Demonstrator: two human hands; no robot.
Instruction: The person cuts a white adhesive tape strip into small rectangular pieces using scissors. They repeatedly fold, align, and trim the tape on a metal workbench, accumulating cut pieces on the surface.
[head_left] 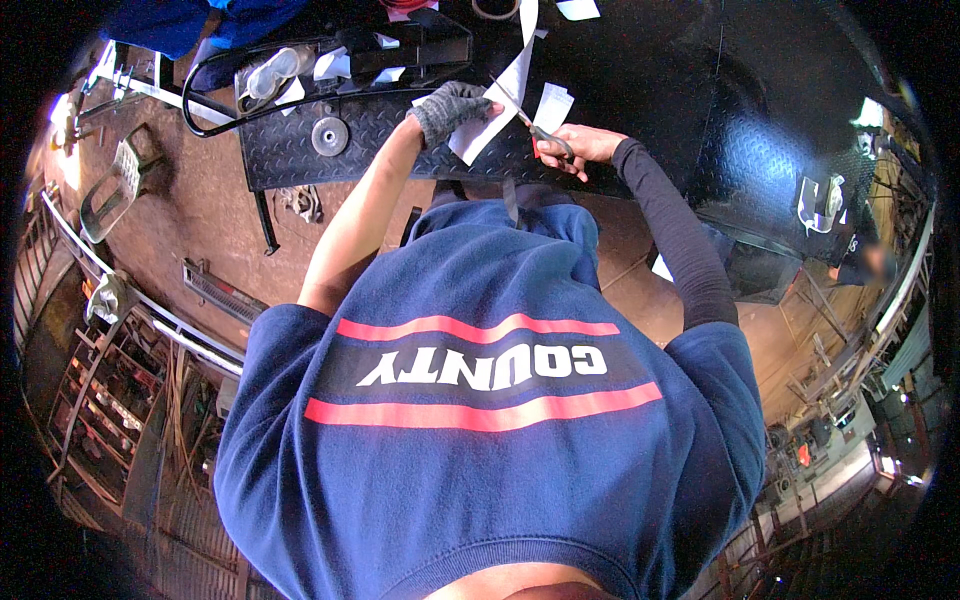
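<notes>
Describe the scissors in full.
The scissors have slim, metallic-looking blades and handles in dark grey and red, apparently plastic. The right hand grips them by the handles, above the near edge of the dark work surface. They slant, tips pointing up and to the left, and a blade crosses the white paper that the gloved left hand holds. How far the blades are parted is too small to tell.

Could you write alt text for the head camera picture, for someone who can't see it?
Seen from above, a person's grey-gloved left hand holds white paper while the bare right hand holds scissors at it, over a black, tread-patterned metal surface. A round grey disc lies on that surface, to the left.
</notes>
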